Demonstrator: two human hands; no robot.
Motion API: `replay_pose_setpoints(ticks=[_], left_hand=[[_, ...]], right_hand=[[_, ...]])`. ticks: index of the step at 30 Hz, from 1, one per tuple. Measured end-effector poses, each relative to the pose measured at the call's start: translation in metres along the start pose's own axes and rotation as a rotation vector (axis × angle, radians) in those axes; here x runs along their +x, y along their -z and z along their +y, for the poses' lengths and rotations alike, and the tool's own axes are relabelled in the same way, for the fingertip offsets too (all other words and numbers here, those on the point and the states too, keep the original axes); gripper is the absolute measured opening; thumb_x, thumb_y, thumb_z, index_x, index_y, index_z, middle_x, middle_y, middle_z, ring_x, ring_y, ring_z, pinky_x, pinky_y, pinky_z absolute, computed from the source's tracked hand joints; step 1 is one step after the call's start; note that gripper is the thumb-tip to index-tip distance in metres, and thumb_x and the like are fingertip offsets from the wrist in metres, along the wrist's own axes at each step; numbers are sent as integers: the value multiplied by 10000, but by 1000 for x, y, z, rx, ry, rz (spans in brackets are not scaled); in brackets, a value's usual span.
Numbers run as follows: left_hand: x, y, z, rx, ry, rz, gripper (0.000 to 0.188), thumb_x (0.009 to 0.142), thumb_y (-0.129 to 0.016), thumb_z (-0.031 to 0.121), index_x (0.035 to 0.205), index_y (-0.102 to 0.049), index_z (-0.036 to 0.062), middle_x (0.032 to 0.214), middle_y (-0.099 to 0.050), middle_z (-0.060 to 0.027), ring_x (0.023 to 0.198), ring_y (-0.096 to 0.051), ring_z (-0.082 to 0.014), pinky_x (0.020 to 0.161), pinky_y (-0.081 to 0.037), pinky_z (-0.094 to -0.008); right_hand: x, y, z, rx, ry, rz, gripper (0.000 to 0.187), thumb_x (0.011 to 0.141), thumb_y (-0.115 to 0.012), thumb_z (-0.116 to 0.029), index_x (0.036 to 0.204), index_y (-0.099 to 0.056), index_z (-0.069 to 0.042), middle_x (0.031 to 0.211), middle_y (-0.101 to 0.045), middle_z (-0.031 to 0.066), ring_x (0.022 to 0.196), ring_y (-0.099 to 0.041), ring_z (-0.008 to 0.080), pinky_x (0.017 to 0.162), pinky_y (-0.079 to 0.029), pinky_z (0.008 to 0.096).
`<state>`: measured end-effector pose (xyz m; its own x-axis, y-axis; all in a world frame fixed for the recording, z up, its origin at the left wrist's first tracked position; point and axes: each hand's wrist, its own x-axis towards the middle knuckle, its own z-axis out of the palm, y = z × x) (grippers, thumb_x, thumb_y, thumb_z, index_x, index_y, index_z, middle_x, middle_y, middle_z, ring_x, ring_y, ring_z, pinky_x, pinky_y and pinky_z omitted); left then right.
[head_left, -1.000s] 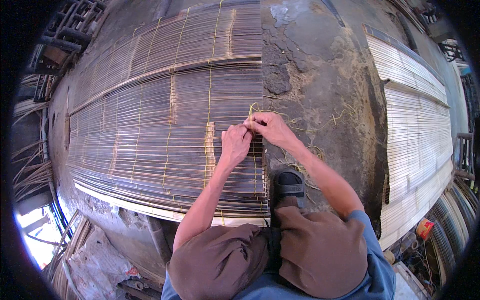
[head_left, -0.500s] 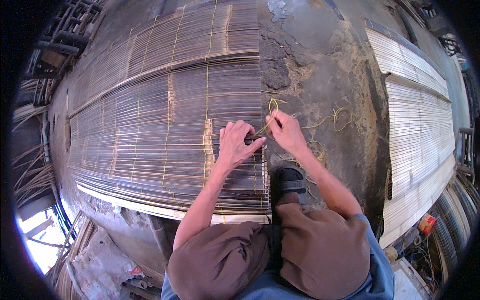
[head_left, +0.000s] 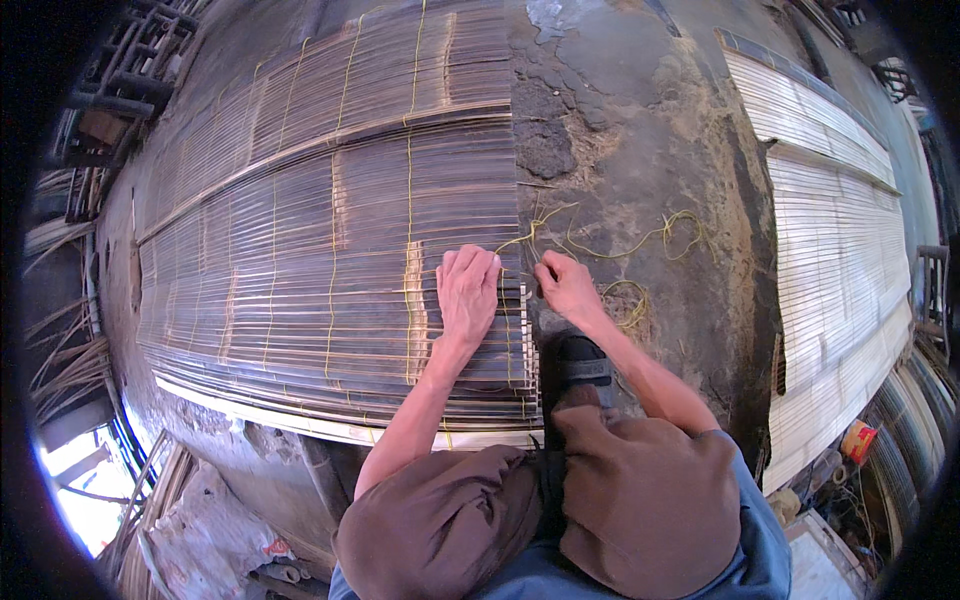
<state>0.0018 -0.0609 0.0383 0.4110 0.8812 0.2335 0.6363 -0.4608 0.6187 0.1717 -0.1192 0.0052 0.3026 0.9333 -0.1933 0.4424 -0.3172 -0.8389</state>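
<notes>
A blind of dark slats (head_left: 380, 200), tied with rows of yellow string, lies flat on the left. Over it, close to its right edge, is my left hand (head_left: 467, 295), with its fingers curled together; a yellow string (head_left: 515, 241) runs out from its fingertips. Just past that edge, above the floor, my right hand (head_left: 568, 285) is closed in a pinch. Thin strands reach its fingertips from a small tangle of string beyond. What lies under my left palm is hidden.
Loose yellow string (head_left: 640, 245) trails over the rough floor (head_left: 620, 120), with a coil beside my right wrist. A sandalled foot (head_left: 583, 360) stands by the blind's near right corner. At the right lies a pale slatted blind (head_left: 840, 260). Poles (head_left: 130, 85) are stacked far left.
My left hand has drawn back a little and its spread thumb and fingers have closed. My right hand has come lower and nearer, leaving the string loop beyond it.
</notes>
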Motion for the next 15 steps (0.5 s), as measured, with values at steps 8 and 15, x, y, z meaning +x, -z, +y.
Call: replay_pose_setpoints(ticks=[8, 15], left_hand=[[9, 4, -9, 7, -56, -25, 59, 931, -621, 130, 933, -646, 77, 923, -636, -79, 910, -571, -293, 814, -411, -429], [13, -2, -21, -101, 73, -130, 131, 933, -606, 199, 865, -657, 99, 881, -606, -52, 888, -548, -275, 785, -372, -420]], right_hand=[[40, 4, -35, 218, 142, 39, 257, 989, -554, -195, 820, -531, -3, 681, -653, 144, 631, -674, 286, 598, -497, 402], [78, 6, -76, 256, 183, -223, 311, 1022, -551, -244, 808, -559, -18, 664, -630, 41, 578, -603, 105, 543, -504, 280]])
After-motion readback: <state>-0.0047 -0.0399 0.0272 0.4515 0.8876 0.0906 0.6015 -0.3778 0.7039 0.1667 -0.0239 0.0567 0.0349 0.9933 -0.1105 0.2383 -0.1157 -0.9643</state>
